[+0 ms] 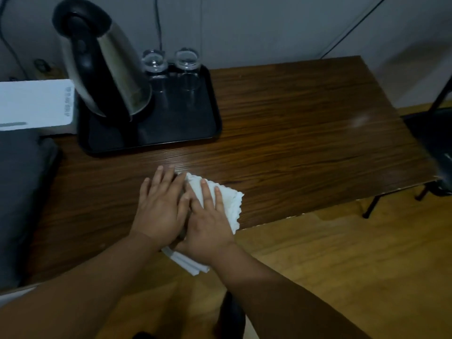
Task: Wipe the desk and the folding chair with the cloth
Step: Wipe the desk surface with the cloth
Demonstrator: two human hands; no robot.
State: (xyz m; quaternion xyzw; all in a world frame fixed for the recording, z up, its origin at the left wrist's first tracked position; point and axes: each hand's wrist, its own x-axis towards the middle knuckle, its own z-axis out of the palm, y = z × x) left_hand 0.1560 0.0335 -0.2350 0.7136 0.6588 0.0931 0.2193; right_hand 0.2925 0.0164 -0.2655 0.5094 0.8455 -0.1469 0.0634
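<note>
head view, looking down on a dark wood-grain desk [305, 123] from its near edge; both bare hands lie flat, fingers stretched out and not curled around anything, pressing a white folded cloth [230, 204] onto the tabletop close to the near edge; the left hand [160, 206] rests on the cloth's left part with its fingertips reaching onto bare wood beyond it; the right hand [208, 226] lies just beside it, thumbs side touching, covering the cloth's middle; the cloth's scalloped right edge shows past the right hand, and its folded near end sticks out beneath the wrists, hanging slightly over the near edge of the tabletop; to the right of the cloth the tabletop is bare wood all the way to the right edge and the far right corner; the near right corner looks chipped; at the far left part of the tabletop sits a black tray [210, 133] carrying a steel kettle [107, 64] with a black handle and two upturned glasses [171, 69] at the tray's far edge; a strip of bare wood lies between the tray and the hands; a white box [34, 104] sits at the far left edge, touching the tray; a dark grey cushion-like shape [22, 192] covers the left edge; past the right edge stands a black folding chair [433, 133], only partly in frame, on a wooden floor [342, 265].
</note>
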